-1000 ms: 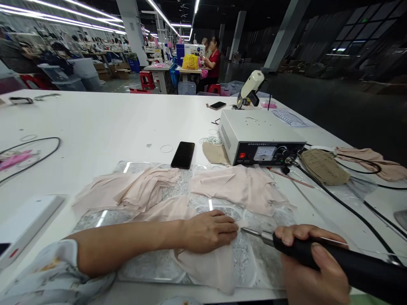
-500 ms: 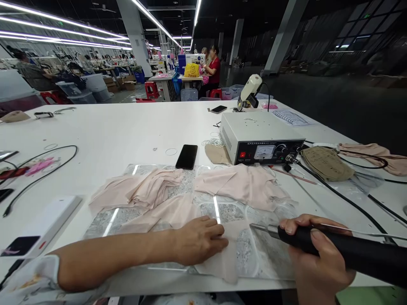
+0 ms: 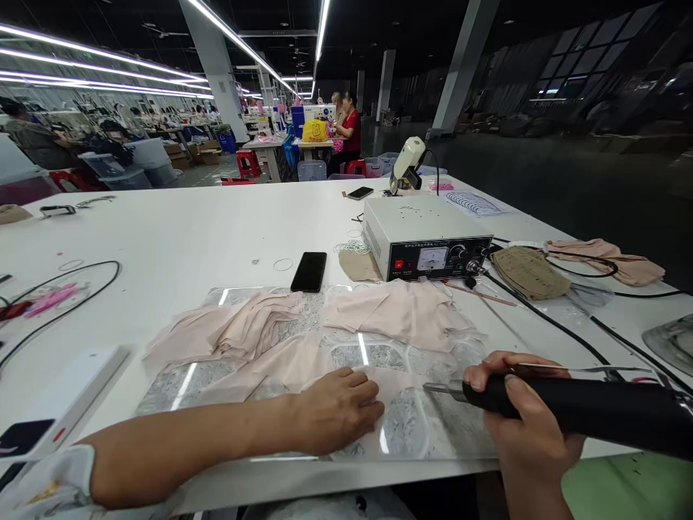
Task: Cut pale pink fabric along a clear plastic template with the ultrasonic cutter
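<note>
My left hand [image 3: 338, 410] lies palm down, fingers curled, pressing a pale pink fabric piece [image 3: 398, 386] onto a clear glass plate [image 3: 178, 386]. My right hand [image 3: 528, 426] grips a black handheld tool [image 3: 585, 413] with a metal tip [image 3: 438, 388]; the tip hovers over the fabric a little right of my left fingers. Two piles of pink fabric pieces lie further back on the plate, a left pile [image 3: 238, 328] and a right pile [image 3: 403, 310].
A white control box [image 3: 425, 235] with dial and knobs stands behind the plate, black cables [image 3: 546, 318] running right. A black phone [image 3: 309, 271], a tan pad [image 3: 528, 272] and a white box [image 3: 65, 397] lie around. Other people work at far tables.
The view has shifted a little. My left hand has drawn back left along the fabric, and the tool tip now sits farther from my fingers.
</note>
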### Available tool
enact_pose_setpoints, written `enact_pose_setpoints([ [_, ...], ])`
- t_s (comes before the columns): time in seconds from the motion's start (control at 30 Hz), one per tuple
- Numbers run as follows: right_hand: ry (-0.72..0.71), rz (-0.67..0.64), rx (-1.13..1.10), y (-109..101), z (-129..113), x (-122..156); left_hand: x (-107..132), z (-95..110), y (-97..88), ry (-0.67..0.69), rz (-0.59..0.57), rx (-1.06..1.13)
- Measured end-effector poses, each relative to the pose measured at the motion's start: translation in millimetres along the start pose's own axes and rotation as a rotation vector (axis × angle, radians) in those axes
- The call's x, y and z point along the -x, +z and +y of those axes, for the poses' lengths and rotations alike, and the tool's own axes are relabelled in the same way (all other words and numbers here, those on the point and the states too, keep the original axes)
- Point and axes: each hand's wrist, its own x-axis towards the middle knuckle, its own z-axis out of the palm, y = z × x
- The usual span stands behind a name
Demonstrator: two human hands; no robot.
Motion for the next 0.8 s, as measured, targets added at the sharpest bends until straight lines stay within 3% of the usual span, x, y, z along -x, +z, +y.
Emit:
enact_pose_setpoints([
  [0.13,0.072,0.009,-0.001,-7.9,-3.3,4.4,-5.0,-22.8,-1.3,0.089,-0.037,-0.059],
  [0.23,0.107,-0.003,-0.007,-11.8,-4.2,6.1,-11.0,-30.1,-1.2,0.073,-0.016,-0.053],
  [0.5,0.054,0.034,-0.062,-10.3,-0.7,4.7,-23.0,-16.3,11.2,0.066,0.068,-0.036],
  [0.67,0.105,0.001,-0.035,-17.5,-4.6,14.5,-18.5,-18.4,8.3,0.082,0.106,-0.065],
  [0.8,0.075,-0.005,-0.05,-18.3,-4.3,16.2,-21.4,-6.4,5.7,0.117,0.161,0.01],
])
